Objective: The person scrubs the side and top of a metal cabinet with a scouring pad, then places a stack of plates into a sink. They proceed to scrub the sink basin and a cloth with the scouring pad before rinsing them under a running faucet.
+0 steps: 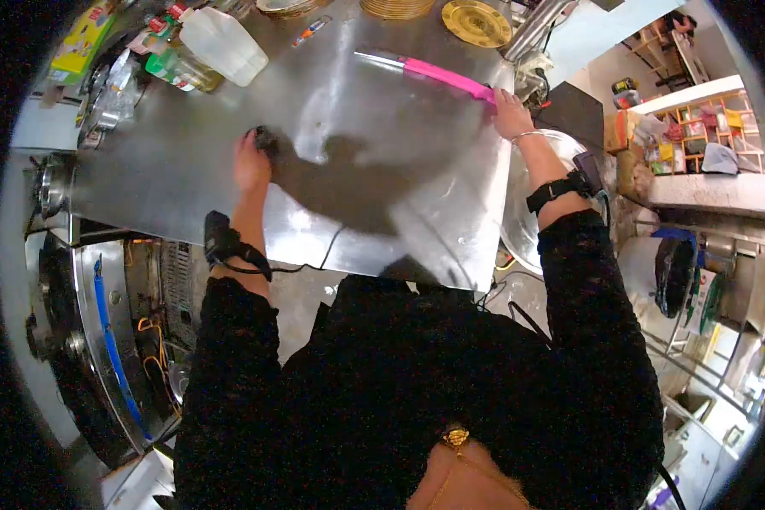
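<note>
My left hand (252, 163) is on the steel table, its fingers closed around a dark, rough lump (267, 140) that looks like a scouring pad. Near the table's right edge, my right hand (512, 116) has its fingers over the end of a long pink tool (447, 76). This tool lies slantwise on the tabletop, and its thin silver tip points left. I cannot make out its exact kind, and my fingers partly hide its right end.
On the steel table (382, 191), a white plastic jug (223, 44) and a green-capped bottle (183, 70) lie at the back left. A gold plate (476, 22) sits at the back right. Below the right edge is a large metal basin (523, 208).
</note>
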